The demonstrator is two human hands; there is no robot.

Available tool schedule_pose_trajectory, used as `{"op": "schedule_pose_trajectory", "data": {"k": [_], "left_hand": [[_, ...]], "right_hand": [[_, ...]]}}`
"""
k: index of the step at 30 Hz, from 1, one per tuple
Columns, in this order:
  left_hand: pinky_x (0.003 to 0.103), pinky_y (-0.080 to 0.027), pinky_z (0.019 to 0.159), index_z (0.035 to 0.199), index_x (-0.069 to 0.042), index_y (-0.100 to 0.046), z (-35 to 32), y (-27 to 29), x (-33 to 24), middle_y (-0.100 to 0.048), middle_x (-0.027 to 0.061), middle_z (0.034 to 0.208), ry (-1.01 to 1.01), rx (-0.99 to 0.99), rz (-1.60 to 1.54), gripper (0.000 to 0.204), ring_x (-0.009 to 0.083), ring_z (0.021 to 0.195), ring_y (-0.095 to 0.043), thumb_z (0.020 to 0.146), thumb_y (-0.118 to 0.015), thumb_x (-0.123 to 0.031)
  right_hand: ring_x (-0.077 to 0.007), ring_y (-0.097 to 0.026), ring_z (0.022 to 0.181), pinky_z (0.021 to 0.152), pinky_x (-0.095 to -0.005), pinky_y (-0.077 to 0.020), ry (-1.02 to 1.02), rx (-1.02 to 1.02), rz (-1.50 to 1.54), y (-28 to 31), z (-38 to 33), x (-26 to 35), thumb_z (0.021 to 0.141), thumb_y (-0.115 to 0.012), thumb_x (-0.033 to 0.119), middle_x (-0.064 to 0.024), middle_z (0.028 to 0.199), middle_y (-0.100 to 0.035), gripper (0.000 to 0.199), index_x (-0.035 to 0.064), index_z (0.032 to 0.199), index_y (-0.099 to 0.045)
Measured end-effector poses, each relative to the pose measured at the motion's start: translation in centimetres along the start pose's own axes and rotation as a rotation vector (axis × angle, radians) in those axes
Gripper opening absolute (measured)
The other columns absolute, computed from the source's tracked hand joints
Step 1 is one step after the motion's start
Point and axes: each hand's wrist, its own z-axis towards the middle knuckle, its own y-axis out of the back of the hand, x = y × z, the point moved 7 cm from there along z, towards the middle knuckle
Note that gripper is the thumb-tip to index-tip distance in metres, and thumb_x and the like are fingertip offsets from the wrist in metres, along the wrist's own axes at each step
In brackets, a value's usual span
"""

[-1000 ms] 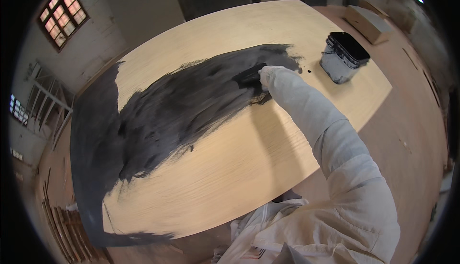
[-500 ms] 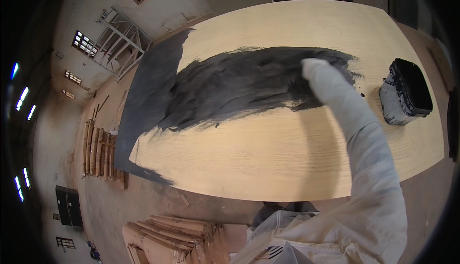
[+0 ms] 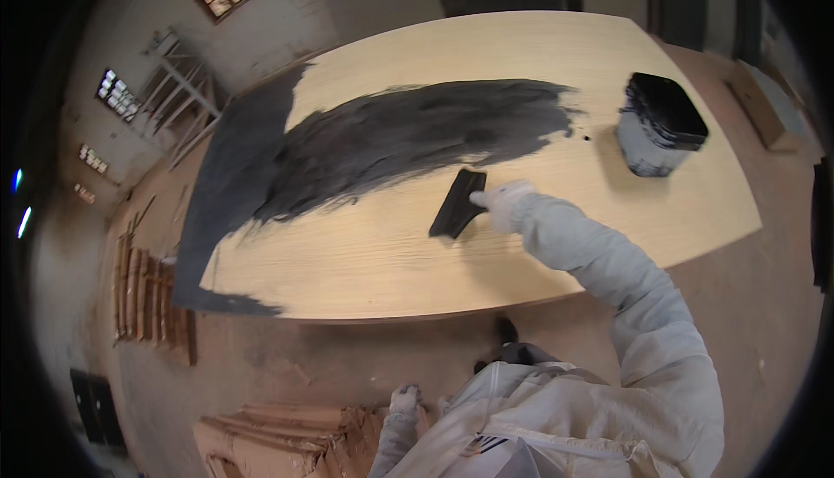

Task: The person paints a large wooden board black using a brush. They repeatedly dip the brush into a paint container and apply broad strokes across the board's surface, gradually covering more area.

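My right hand [image 3: 506, 204], in a pale glove, is closed on the handle of a wide black scraper [image 3: 458, 204]. The scraper is tilted over the bare wood-grain part of a large pale board [image 3: 382, 278], just below a streaky black coating [image 3: 426, 126]. Whether its blade touches the board I cannot tell. My left hand [image 3: 405, 398], also gloved, hangs low by my body above stacked cardboard; its fingers look curled, with nothing visible in them. A bucket [image 3: 647, 144] smeared with black stands on the board's right side.
Wrapped cardboard packages [image 3: 261, 439] lie at the lower left. Brown rolls or posts [image 3: 152, 296] lean beyond the board's left edge. A pale metal frame [image 3: 187, 96] stands by the far wall. A flat box [image 3: 760, 109] is on the floor at right.
My right hand has come from the coating's right end toward me and left, bringing the scraper into sight over bare board. My left hand has appeared at the bottom. The whole view has shifted.
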Motion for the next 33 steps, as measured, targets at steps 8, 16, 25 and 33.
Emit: {"op": "schedule_pose_trajectory", "data": {"k": [8,16,25,33], "left_hand": [[0.041,-0.059,0.068,0.117,0.002,-0.074,-1.1,-3.1,10.0,-0.077,0.0148,0.095,0.081,0.138,0.448,0.031,0.0249,0.079,-0.073,0.101,-0.068,-0.025],[0.044,-0.058,0.063,0.119,0.001,-0.071,-2.1,-2.5,6.6,-0.076,0.018,0.095,-0.169,-0.127,0.453,0.028,0.0282,0.076,-0.073,0.1,-0.068,-0.02],[0.044,-0.054,0.052,0.119,-0.001,-0.07,-5.5,-14.4,6.8,-0.074,0.0168,0.093,0.139,0.019,-0.067,0.029,0.0313,0.072,-0.074,0.099,-0.07,-0.021],[0.044,-0.057,0.057,0.119,0.002,-0.07,-10.9,-23.6,10.9,-0.074,0.0173,0.093,0.328,-0.029,0.012,0.034,0.0304,0.074,-0.075,0.099,-0.07,-0.025]], "right_hand": [[-0.0331,-0.071,0.126,0.105,-0.0462,-0.0566,-0.424,-0.864,0.084,12.7,-27.3,-21.6,0.094,-0.066,0.015,-0.0162,0.133,-0.075,0.067,0.0303,0.159,-0.054],[-0.0352,-0.071,0.127,0.104,-0.0467,-0.059,-0.831,-0.576,-0.362,21.0,-31.8,-35.1,0.093,-0.065,0.007,-0.0161,0.137,-0.074,0.052,0.0111,0.145,-0.069],[-0.035,-0.079,0.108,0.089,-0.0444,-0.0639,-0.527,-0.242,-0.368,19.9,-17.3,-41.0,0.076,-0.078,0.009,-0.0142,0.114,-0.083,0.042,0.0116,0.117,-0.085],[-0.0353,-0.079,0.108,0.089,-0.0443,-0.0636,-0.262,-0.128,-0.331,18.2,-9.9,-38.9,0.076,-0.077,0.008,-0.0142,0.114,-0.083,0.043,0.0119,0.118,-0.085]]}}
